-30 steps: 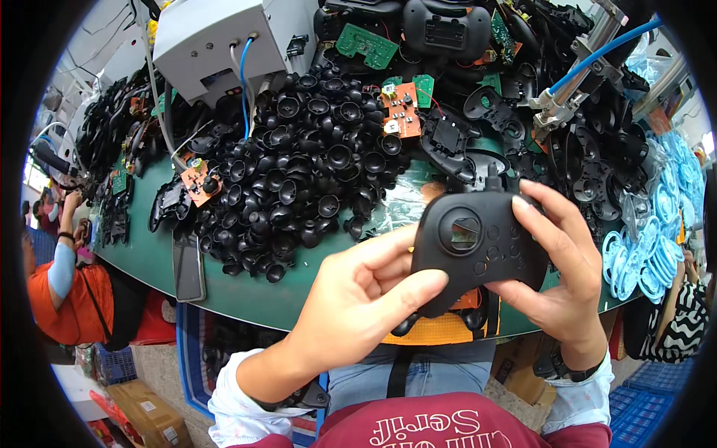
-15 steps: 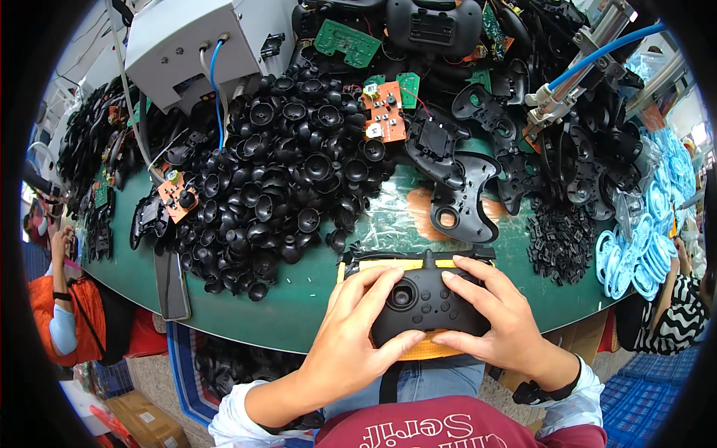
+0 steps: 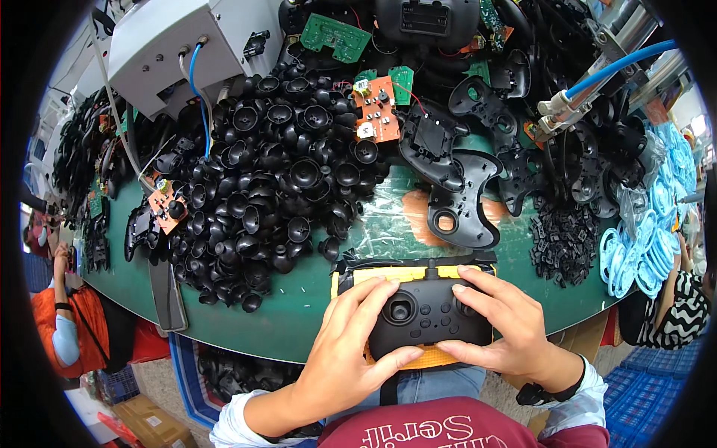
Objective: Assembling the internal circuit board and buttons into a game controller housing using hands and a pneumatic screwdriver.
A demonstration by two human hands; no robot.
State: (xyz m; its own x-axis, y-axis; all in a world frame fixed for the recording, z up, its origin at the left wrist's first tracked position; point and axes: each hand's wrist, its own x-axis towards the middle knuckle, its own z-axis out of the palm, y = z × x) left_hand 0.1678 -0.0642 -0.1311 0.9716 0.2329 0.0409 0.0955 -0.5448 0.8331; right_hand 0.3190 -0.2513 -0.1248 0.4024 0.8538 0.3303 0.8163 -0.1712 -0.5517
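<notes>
A black game controller lies face up between my hands at the table's near edge, its left thumbstick and several face buttons showing. My left hand is closed around its left side, fingers at the top and thumb along the bottom edge. Around the right side, my right hand grips it the same way, its fingers partly hiding a second thumbstick. Under the controller is a yellow pad with black strips at its far edge. A short black stem rises from the controller's top edge.
Black dome-shaped caps are heaped left of centre. Beyond my hands lie controller shells and an orange circuit board. Small black parts and light blue rings are at right. A grey machine stands far left; a phone lies near the left edge.
The view has shifted slightly, so the far-left machine and heap sit further left. My right fingers have moved a little over the controller's upper right; both hands keep their hold.
</notes>
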